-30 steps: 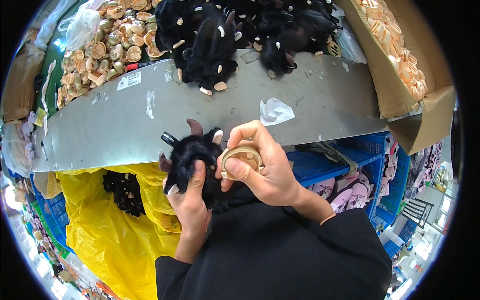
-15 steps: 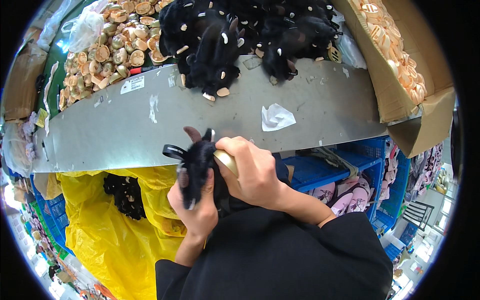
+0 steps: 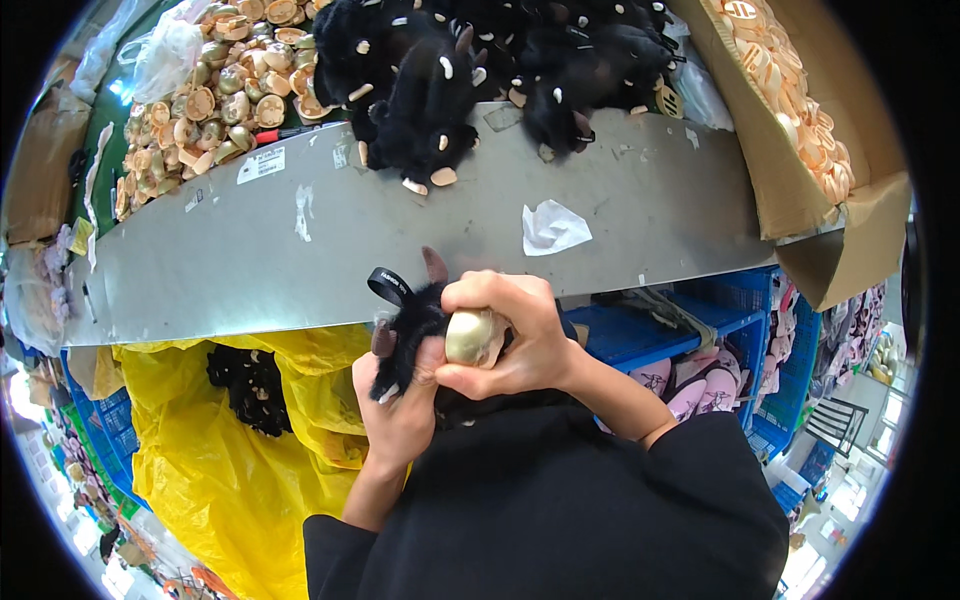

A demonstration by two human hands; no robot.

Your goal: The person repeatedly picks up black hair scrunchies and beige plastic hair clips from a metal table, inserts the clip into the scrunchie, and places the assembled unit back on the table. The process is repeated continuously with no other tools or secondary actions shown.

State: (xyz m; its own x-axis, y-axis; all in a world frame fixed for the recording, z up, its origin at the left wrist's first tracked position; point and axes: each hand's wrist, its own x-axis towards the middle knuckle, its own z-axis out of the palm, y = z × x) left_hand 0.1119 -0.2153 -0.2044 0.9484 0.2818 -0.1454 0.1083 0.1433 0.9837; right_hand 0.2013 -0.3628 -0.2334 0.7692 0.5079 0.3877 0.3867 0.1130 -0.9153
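My left hand is closed round a small black plush toy that has brown ears and a black ribbon loop. Between the thumb and fingers of my right hand is a gold domed shell. Its left side presses against the plush, beside my left thumb. Both hands are just off the near edge of the metal tabletop. How the shell meets the plush underneath is hidden by my fingers.
Several black plush pieces with pale tabs are heaped at the back, left of them a pile of gold and peach shells. An open carton of peach parts stands right. A yellow bag hangs below left; blue crates are right.
The plush toy has shifted a little right and tilted. My right hand has turned, so the gold shell now shows its rounded face, which was mostly covered before.
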